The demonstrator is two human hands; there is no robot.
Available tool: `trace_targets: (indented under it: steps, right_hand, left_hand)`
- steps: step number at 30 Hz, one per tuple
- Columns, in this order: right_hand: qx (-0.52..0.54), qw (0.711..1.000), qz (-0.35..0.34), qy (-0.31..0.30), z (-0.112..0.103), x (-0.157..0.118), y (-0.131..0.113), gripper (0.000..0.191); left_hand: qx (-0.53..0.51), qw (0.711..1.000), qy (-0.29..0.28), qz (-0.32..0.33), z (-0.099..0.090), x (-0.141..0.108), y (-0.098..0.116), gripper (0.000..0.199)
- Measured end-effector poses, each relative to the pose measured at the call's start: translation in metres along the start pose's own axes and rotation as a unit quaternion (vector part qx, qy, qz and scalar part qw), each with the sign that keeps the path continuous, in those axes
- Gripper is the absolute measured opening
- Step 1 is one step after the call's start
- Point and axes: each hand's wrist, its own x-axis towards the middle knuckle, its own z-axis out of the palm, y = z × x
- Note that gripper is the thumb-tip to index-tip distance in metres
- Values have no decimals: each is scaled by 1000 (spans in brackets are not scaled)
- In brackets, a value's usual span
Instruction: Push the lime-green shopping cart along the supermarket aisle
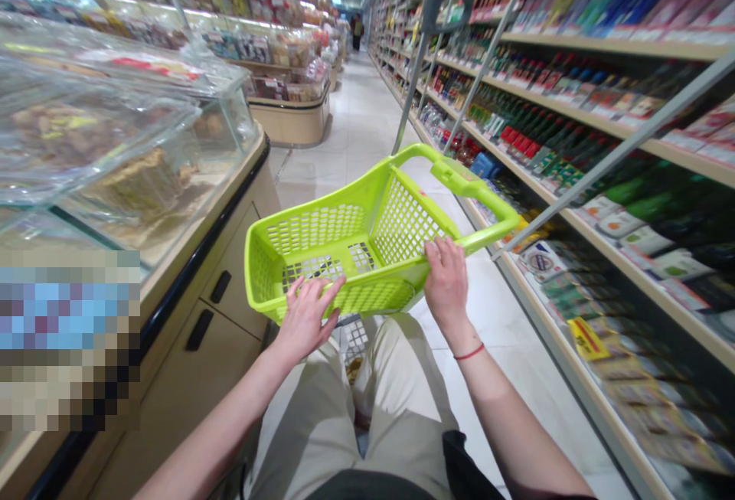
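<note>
Midway down a supermarket aisle, a lime-green plastic shopping basket [367,247] is held out in front of the body, above a pair of beige trousers [356,400]; its mesh walls are seen tilted, with the far end raised and angled toward the right. Its near rim is taken by the left hand [307,320], fingers spread and hooked over the edge; the right hand [446,285] is clenched around the rim further along, a red cord bracelet [469,351] being worn on that wrist. A lime-green handle [476,192] is carried along the basket's right side, just beyond the right hand. To the left, a glass display case [103,125] is seen packed with baked goods, set on a cream desk [172,400] fitted with black drawer pulls [200,329]; a pixelated patch [69,339] covers part of the near left. To the right, long shelves [609,44] are lined with bottles and packets, crossed by grey metal rods [614,148]; a yellow shelf tag [586,338] is spotted low down. Far along the tiled floor [361,117], a person [357,31] is seen standing.
</note>
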Motion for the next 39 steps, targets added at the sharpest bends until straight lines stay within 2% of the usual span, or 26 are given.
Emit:
trace_targets:
  steps: [4,7,11,16,20,24,32,35,39]
  right_hand:
    - [2,999,-33,-20,10,-7,-27,44]
    - [4,999,-45,-27,10,-7,-32,44]
    - [7,997,-63,-45,0,-2,-15,47]
    - [-12,999,-41,-19,-12,6,17,47]
    - [-24,1000,-16,6,-13,6,25,48]
    - [-14,1000,-4,13,-4,0,11,49]
    - [17,999,-37,-25,12,-12,-32,49]
    - [28,997,-59,-39,11,-13,-33,52]
    - [17,995,-88,-46,3,-7,-18,48]
  left_hand:
    - [8,1000,1,4,0,-1,-1,57]
    - [8,1000,2,3,0,-1,-1,57]
    - [3,1000,2,2,0,0,0,59]
    - [6,1000,3,4,1,0,0,59]
    - [10,1000,5,4,2,0,1,59]
    - [14,1000,6,6,1,-1,1,59]
    - [19,1000,1,8,0,-1,1,59]
    - [19,1000,3,10,1,-2,1,58]
    - [19,1000,8,10,2,-2,1,56]
